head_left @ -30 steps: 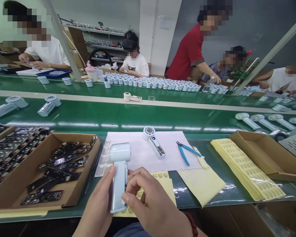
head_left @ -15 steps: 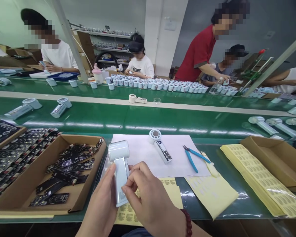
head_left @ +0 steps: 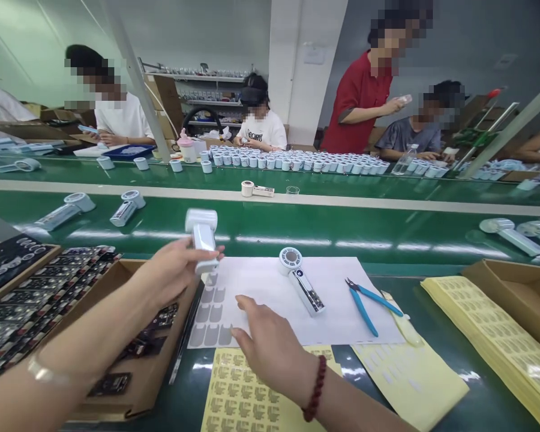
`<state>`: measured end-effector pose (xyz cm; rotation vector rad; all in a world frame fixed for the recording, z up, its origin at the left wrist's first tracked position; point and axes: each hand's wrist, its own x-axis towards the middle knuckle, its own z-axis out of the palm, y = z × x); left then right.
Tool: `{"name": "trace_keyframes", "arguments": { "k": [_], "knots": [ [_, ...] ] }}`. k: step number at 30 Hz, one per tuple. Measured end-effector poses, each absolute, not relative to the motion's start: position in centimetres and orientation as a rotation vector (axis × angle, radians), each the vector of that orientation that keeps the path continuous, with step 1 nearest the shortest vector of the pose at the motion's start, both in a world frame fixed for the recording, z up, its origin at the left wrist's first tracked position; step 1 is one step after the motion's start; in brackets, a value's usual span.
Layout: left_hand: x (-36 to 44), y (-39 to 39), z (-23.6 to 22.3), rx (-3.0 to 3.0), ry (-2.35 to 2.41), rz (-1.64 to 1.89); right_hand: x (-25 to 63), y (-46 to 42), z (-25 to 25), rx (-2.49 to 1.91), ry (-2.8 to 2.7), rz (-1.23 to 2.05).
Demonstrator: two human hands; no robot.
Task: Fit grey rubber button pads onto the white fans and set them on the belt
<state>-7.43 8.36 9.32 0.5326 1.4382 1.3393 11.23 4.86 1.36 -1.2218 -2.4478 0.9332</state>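
My left hand (head_left: 173, 273) is closed round the handle of a white handheld fan (head_left: 200, 235) and holds it out over the near edge of the green conveyor belt (head_left: 270, 225). My right hand (head_left: 263, 339) lies lower, fingers spread and flat on the white sheet (head_left: 342, 303), holding nothing. A second fan (head_left: 301, 279) lies on that sheet, its grille up. A yellow sticker sheet (head_left: 247, 390) sits under my right wrist.
Blue cutters (head_left: 366, 297) lie right of the second fan. A cardboard tray of black circuit boards (head_left: 139, 348) is at left, more yellow sticker sheets (head_left: 490, 333) and a cardboard box (head_left: 517, 288) at right. Fans (head_left: 126, 207) ride the belt. Several people work across it.
My left hand has carried the fan up and forward, away from my body toward the belt. My right hand let go of it and dropped flat onto the white sheet.
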Motion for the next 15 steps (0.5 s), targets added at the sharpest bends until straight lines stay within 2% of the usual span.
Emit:
{"name": "trace_keyframes", "arguments": {
  "k": [7, 11, 15],
  "knots": [
    [-7.5, 21.4, 6.7, 0.589, 1.679, 1.259, 5.9, 7.5, 0.1, -1.142, -2.645, 0.594],
    [-6.8, 23.9, 5.7, 0.693, 1.831, 1.187, 4.4, 9.4, 0.1, -1.146, -2.636, 0.484],
    [-5.4, 23.4, 6.4, 0.952, 1.935, 1.074, 3.3, 10.8, -0.2, -1.094, -2.612, 0.498]
  ]
}}
